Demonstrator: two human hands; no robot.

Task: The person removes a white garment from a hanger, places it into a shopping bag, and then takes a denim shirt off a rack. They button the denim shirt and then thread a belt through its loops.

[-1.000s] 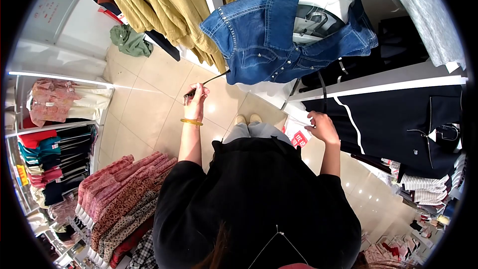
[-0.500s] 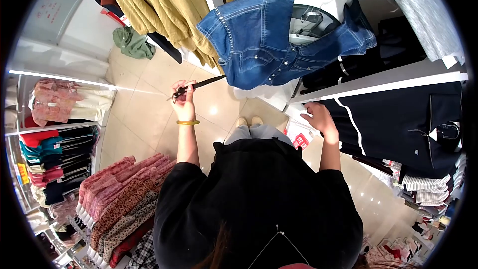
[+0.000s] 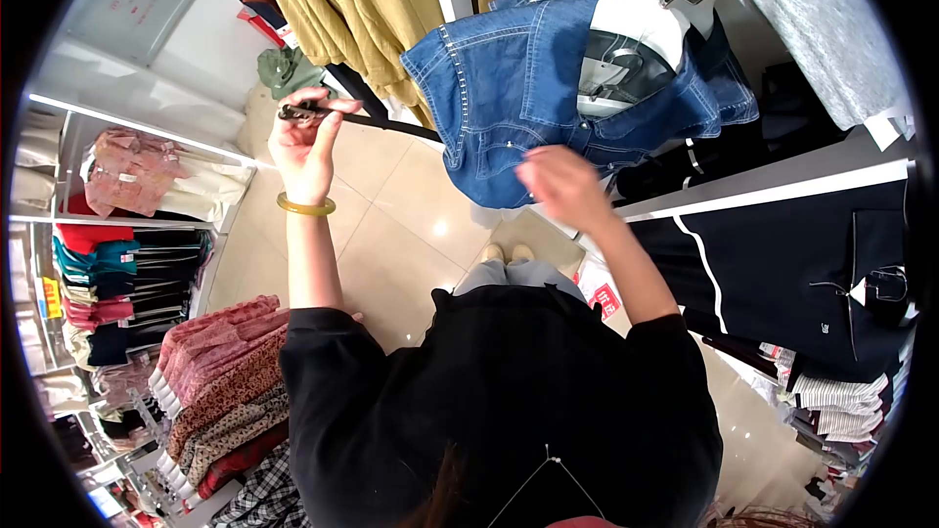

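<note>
A blue denim shirt point(image 3: 499, 68) hangs on a rack in front of me, with a dark garment showing inside its collar. From its side a thin black belt point(image 3: 396, 125) stretches out to the left. My left hand point(image 3: 308, 152), with a yellow bangle on the wrist, is closed on the belt's far end, where a dark buckle-like piece shows at the fingers. Over the lower front of the shirt is my right hand point(image 3: 565, 186), smeared by motion, with its fingertips overlapping the denim.
Mustard garments point(image 3: 352, 10) hang left of the shirt. A navy zip jacket point(image 3: 782, 274) spreads along the right rack, below a white rail point(image 3: 763, 191). Patterned clothes point(image 3: 225, 372) hang at lower left. A green cloth item point(image 3: 287, 71) lies on the tiled floor point(image 3: 377, 254).
My left hand has moved left and up, drawing the belt further out. My right hand has left the edge of the navy clothes and moved onto the denim shirt's front.
</note>
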